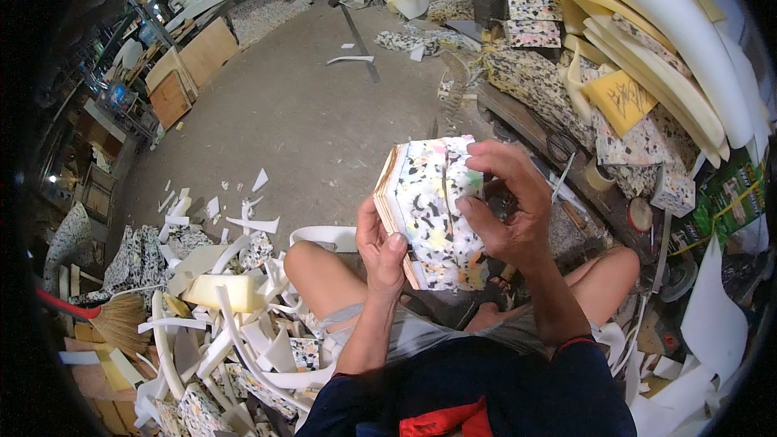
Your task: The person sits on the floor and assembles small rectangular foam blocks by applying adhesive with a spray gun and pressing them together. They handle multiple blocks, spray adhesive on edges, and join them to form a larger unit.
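In front of my lap is a block of speckled foam [425,210], white with black, pink, yellow and green flecks. A layered plywood piece [385,202] lies along its left side. My left hand [380,247] is closed round the plywood edge, its thumb at the lower left corner and the fingers mostly behind. A dark lengthwise seam runs down the foam, right of its middle. On the strip right of that seam, my right hand [518,202] has its fingertips at the upper edge and its thumb lower on the face, gripping the foam.
White and speckled foam offcuts [243,332] heap at my left, beside a straw broom [121,320]. To the right lie scissors [560,146], a tape roll [599,176] and stacked foam slabs [538,85]. Plywood boards [206,53] lean at the far left above the concrete floor [283,105].
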The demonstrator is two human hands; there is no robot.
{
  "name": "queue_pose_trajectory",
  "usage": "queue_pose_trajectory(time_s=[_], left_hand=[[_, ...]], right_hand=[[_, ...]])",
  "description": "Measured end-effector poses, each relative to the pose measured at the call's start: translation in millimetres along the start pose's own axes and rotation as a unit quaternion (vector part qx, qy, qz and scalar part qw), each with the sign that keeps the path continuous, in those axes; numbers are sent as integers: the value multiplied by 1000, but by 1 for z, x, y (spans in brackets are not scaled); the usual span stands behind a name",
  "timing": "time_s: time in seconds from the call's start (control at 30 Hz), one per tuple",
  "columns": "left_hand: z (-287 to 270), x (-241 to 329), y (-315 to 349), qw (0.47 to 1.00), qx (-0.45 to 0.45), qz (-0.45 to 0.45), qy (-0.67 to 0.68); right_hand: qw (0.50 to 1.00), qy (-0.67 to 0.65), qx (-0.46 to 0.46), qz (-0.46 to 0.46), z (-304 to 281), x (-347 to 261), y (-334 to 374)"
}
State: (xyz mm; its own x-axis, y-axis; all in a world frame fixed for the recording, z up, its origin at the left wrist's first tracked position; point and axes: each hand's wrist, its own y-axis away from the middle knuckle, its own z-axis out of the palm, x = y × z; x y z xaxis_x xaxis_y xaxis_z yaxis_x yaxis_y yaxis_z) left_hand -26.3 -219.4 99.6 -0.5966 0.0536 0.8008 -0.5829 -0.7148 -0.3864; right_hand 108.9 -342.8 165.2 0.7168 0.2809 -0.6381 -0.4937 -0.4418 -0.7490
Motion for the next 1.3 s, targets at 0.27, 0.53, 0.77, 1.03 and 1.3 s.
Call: queue_pose_trajectory(time_s=[0.27, 0.53, 0.77, 1.03, 1.3], left_hand=[[1, -2, 0, 1000, 5, -9, 15], [2, -2, 2, 1000, 4, -6, 9], [-6, -7, 5, 1000, -5, 10, -14], [-14, -7, -5, 977, -135, 160, -38], [-7, 1, -14, 949, -185, 242, -77]], right_hand=[[1000, 16, -15, -14, -3, -2, 0], [1000, 23, -16, 5, -2, -4, 2], [997, 52, -14, -52, -1, -5, 4], [997, -65, 43, 2, -9, -4, 33], [998, -54, 22, -28, -15, -3, 40]])
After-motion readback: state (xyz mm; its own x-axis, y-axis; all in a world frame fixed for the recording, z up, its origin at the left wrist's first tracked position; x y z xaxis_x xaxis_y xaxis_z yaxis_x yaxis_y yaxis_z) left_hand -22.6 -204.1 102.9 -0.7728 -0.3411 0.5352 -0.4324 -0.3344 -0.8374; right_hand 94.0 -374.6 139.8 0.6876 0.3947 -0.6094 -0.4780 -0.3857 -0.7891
